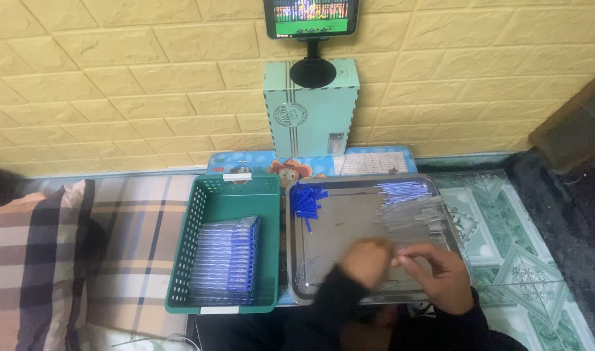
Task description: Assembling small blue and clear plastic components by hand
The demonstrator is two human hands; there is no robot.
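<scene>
Both hands meet over the near part of the metal tray [297, 260]. The right hand [440, 276] pinches a thin clear pen tube [411, 259]; the blurred left hand [366, 260] has a grip I cannot tell. Green basket [180, 253] left holds finished pens [229, 257].

Two bare hands are seen, the left hand [366, 261] and the right hand [440, 276]. Long dark sleeves [327, 305] are worn down to both wrists.

Tray [297, 260] shiny metal; basket [180, 260] matt green plastic w/ mesh walls.
</scene>
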